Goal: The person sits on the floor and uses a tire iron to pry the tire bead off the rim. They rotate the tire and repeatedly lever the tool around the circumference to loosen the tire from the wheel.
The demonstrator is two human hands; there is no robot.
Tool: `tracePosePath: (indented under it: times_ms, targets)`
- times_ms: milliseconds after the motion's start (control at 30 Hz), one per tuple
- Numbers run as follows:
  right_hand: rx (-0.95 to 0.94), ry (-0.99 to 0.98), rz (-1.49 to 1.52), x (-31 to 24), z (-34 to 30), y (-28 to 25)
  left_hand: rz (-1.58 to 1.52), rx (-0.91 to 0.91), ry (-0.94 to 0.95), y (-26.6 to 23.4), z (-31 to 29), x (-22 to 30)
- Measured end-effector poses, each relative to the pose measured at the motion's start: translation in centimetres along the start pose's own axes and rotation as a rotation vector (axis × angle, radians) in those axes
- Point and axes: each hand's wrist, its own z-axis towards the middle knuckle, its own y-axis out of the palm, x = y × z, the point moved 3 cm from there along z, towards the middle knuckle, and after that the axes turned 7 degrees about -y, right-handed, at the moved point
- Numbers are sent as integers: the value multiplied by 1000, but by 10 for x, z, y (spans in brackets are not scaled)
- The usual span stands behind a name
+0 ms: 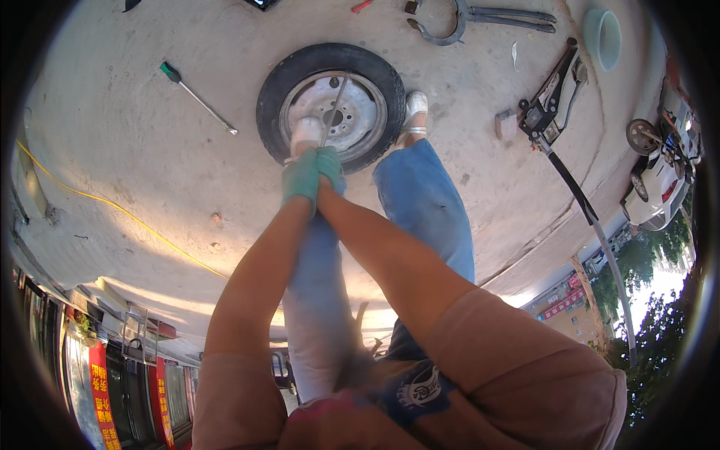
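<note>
A wheel lies flat on the concrete in front of me: a black tyre [271, 105] around a worn silver steel rim [365, 112]. Both my hands wear green gloves and are closed together, side by side, around the near end of a thin metal tyre lever [337, 105]. My left hand [299, 180] and my right hand [328, 165] are at the wheel's near edge. From there the lever runs across the hub to the far side of the rim, where its tip meets the bead area. My left shoe [306, 132] rests on the wheel; my right shoe [416, 106] stands beside the tyre.
A green-handled metal bar [199, 97] lies to the left. At the far right are large curved-jaw pliers [499, 15], a floor jack [541, 116] with a long handle, a brick [506, 125] and a pale bucket [602, 41]. A yellow hose [124, 211] crosses the ground at left.
</note>
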Motion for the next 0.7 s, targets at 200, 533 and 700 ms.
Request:
tracePosePath:
  times_ms: [200, 533, 700]
  targets:
    - [-25, 14, -57, 5, 9, 12, 207, 42, 49, -13, 15, 3]
    - [29, 18, 49, 12, 10, 19, 182, 114, -6, -19, 25, -2]
    - [43, 1, 106, -2, 32, 56, 457, 89, 197, -49, 47, 18]
